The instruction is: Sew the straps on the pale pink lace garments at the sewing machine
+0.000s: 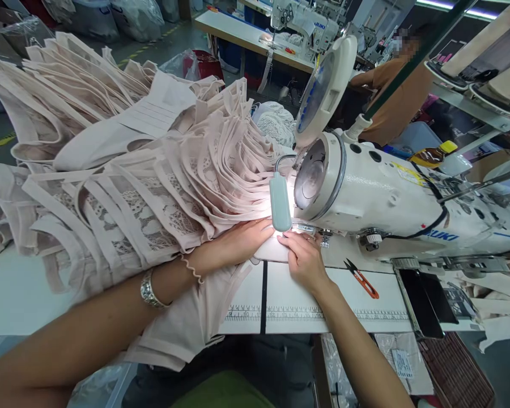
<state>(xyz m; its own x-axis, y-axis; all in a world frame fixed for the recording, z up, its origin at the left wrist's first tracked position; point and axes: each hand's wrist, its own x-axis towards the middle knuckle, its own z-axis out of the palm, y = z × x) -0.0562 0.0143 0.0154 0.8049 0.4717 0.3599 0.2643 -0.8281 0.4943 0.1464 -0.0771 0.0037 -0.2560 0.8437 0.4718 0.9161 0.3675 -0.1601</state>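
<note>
A white sewing machine (374, 181) stands at the right, a small green lamp (280, 203) lit beside its head. My left hand (249, 239) lies with its fingers stretched toward the needle area, over pale pink fabric. Just right of the lamp, my right hand (304, 258) has its thumb and fingers bent together at the fabric's edge; what lies between them is too small to make out. Pale pink lace garments (153, 209) are heaped on the left, some hanging over the table's front edge under my left forearm.
Orange-handled snips (363, 280) lie right of my right hand. A dark phone (423, 300) rests near the front edge, by a printed ruler (293, 314). Behind are thread cones (471, 39), a yellow-capped bottle (431, 154), another machine (306, 28) and a person (397, 96).
</note>
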